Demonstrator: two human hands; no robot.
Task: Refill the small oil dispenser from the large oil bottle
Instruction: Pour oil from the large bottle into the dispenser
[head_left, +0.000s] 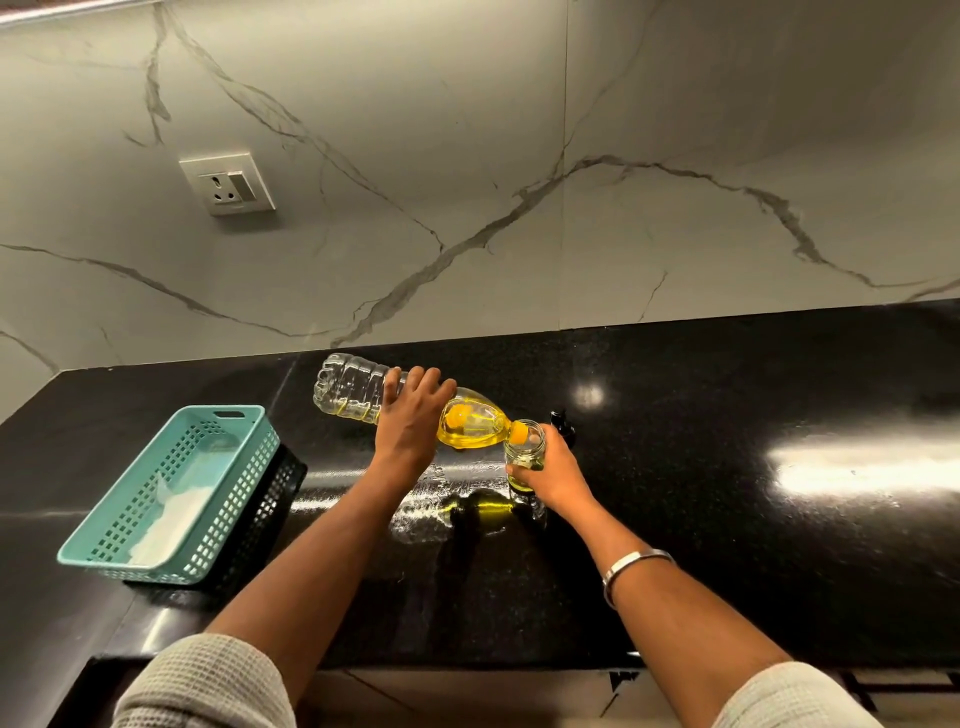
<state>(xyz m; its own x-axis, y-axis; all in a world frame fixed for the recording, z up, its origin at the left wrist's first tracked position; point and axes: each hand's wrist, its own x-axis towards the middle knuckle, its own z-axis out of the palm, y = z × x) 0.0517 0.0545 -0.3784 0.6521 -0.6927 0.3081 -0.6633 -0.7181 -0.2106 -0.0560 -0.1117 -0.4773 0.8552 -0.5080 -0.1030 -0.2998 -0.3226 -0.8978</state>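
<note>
My left hand (410, 415) grips the middle of the large clear oil bottle (353, 392), which is tipped almost level with its base up to the left. Yellow oil has pooled in its shoulder and neck. The bottle's orange mouth (518, 431) sits at the open top of the small glass oil dispenser (525, 452). My right hand (556, 470) holds the dispenser upright on the black counter. A little oil shows at the dispenser's bottom. A small black object (563, 423), perhaps the dispenser's top, lies just behind my right hand.
A teal perforated basket (176, 488) sits nested on a black one (275, 499) at the counter's left, with something white inside. The glossy black counter (727, 493) runs to the right. A marble wall with a socket (228, 184) rises behind.
</note>
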